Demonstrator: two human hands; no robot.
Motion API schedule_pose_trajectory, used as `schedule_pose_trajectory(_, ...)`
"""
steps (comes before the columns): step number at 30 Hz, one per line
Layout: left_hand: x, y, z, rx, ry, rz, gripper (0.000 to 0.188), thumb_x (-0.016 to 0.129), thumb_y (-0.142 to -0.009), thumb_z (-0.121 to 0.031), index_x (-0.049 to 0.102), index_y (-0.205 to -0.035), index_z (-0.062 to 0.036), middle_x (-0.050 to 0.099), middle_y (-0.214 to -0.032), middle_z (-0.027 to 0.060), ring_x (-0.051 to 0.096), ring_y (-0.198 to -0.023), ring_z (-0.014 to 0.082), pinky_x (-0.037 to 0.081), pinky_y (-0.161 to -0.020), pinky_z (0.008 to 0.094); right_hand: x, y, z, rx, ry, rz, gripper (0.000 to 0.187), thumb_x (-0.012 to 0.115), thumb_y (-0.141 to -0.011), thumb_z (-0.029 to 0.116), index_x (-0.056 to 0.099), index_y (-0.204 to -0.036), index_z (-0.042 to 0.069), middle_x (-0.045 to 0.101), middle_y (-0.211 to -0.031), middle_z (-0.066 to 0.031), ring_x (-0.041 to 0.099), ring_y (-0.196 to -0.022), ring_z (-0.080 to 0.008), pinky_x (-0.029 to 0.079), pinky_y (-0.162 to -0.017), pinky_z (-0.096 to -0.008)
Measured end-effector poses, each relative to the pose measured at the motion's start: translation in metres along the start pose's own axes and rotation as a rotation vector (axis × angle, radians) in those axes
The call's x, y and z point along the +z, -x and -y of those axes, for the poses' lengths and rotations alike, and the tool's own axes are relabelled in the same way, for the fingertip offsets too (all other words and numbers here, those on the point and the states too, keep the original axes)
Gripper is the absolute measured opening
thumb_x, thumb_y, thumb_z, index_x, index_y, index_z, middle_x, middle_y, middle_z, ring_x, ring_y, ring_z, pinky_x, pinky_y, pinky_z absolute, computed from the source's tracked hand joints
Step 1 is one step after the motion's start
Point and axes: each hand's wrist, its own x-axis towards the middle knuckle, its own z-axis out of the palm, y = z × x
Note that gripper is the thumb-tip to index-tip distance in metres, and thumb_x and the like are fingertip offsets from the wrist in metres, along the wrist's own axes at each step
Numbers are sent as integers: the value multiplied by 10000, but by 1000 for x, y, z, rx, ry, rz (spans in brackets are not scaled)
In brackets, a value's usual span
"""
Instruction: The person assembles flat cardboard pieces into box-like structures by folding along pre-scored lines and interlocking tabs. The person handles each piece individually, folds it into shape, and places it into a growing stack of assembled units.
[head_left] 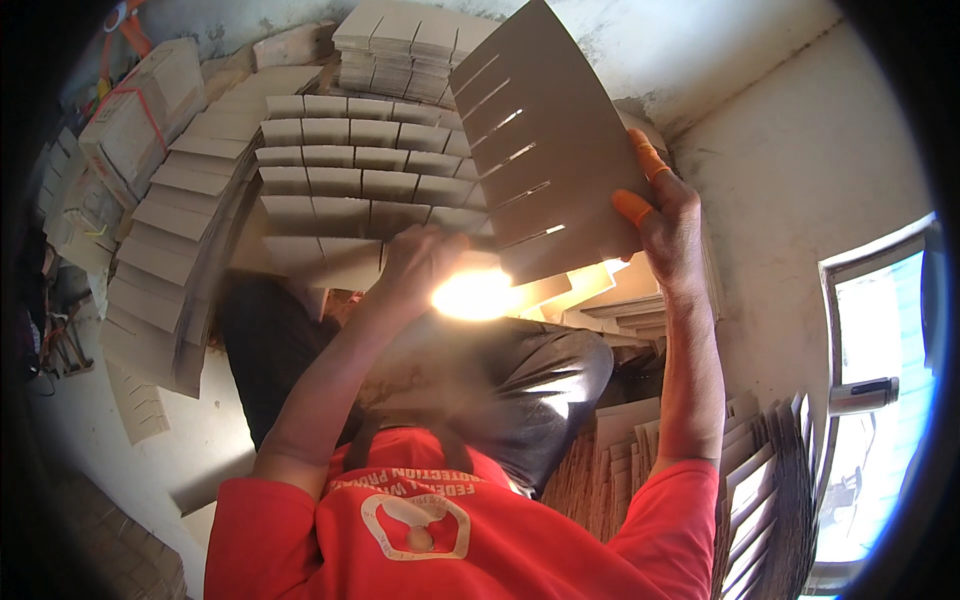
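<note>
My right hand [662, 215], with orange covers on the thumb and a finger, grips a slotted cardboard sheet [550, 150] by its right edge. The sheet is raised and tilted, with a row of narrow slits along its left side. My left hand [425, 258] is lower, its fingers curled at the nearest row of a cardboard divider grid [340, 215]. What those fingers hold is hidden by the hand and by a bright glare beside it. The grid stands in several parallel rows crossed by other strips.
A stack of slotted cardboard [405, 45] stands behind the grid. Overlapping cardboard sheets [180, 230] run along the left, beside a cardboard box [140, 115]. More upright cardboard pieces [760, 480] stand at the lower right, near a bright window [880, 380]. My folded legs [545, 385] lie below my hands.
</note>
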Motion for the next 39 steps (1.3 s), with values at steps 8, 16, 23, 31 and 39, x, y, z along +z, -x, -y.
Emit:
schedule_pose_trajectory(8, 6, -1, 5, -55, 7, -19, 144, 670, -737, -27, 690, -879, -24, 635, -754, 161, 626, -728, 339, 494, -657, 440, 1, 0, 5, 65, -8, 36, 670, 594, -804, -93, 471, -1446, 54, 699, -1085, -92, 622, -862, -80, 535, -713, -233)
schedule_pose_trajectory(16, 3, -3, 6, -36, 34, 1, 149, 664, -721, 4, 691, -864, -28, 623, -738, 161, 621, -714, 347, 489, -652, 442, 3, -5, -13, -61, -36, 2, 645, 586, -817, -108, 453, -1440, -3, 678, -1184, -109, 617, -840, -90, 530, -710, -232)
schedule_pose_trajectory(23, 2, -4, 6, -65, 47, -16, 156, 663, -708, 19, 689, -855, -25, 625, -740, 164, 623, -720, 349, 485, -652, 434, 15, 7, -1, -65, -38, -19, 652, 571, -846, -102, 439, -1466, 53, 694, -878, -49, 548, -597, -57, 480, -511, -239)
schedule_pose_trajectory(31, 2, -5, 4, -47, 98, -38, 149, 687, -718, 6, 696, -861, -32, 641, -756, 140, 634, -741, 334, 498, -675, 423, 25, 13, -4, 26, -50, 111, 661, 564, -849, -110, 431, -1472, 65, 662, -782, -27, 524, -527, -60, 454, -459, -239)
schedule_pose_trajectory(39, 8, -6, 13, -61, 51, -22, 211, 605, -667, 56, 687, -840, -33, 645, -778, 153, 639, -747, 340, 500, -658, 429, 50, -1, -20, -17, 39, 268, 603, 552, -853, -98, 481, -1433, 50, 655, -737, -96, 533, -498, -98, 458, -468, -272)
